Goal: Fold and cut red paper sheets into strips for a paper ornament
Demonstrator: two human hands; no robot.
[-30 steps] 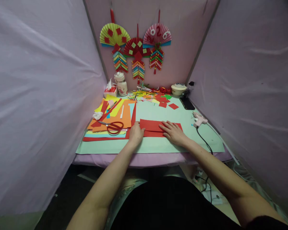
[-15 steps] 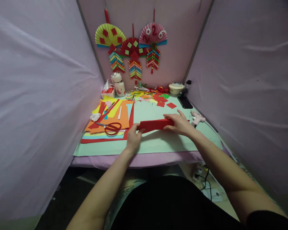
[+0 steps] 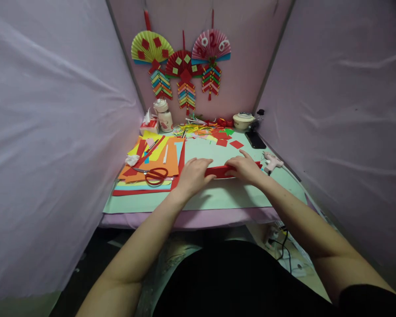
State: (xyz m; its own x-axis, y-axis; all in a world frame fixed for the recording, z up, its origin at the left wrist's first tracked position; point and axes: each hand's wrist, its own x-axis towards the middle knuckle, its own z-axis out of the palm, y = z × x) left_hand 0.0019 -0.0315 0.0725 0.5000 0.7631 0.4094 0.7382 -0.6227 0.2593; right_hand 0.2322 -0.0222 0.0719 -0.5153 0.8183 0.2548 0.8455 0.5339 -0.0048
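Note:
A folded strip of red paper [image 3: 217,172] spans the space between my two hands, just above the pale green table mat. My left hand [image 3: 195,175] is closed round its left part, fingers behind and thumb in front. Further right, my right hand [image 3: 244,168] pinches the same strip, with its index finger raised. The strip's far right end sticks out beyond my right hand. Parts of the paper are hidden behind the fingers of both hands.
Red-handled scissors [image 3: 155,176] lie on stacked coloured paper [image 3: 173,160] at left. A pale glue gun [image 3: 272,162] and a black phone [image 3: 255,140] lie at right. Behind are paper scraps [image 3: 198,129], a bottle [image 3: 164,116] and a lidded bowl [image 3: 243,121]. Paper fans [image 3: 152,47] hang on the wall.
My left hand has moved from the strip's left end up and right, and now wraps over it closer to my right hand. The right hand has hardly moved.

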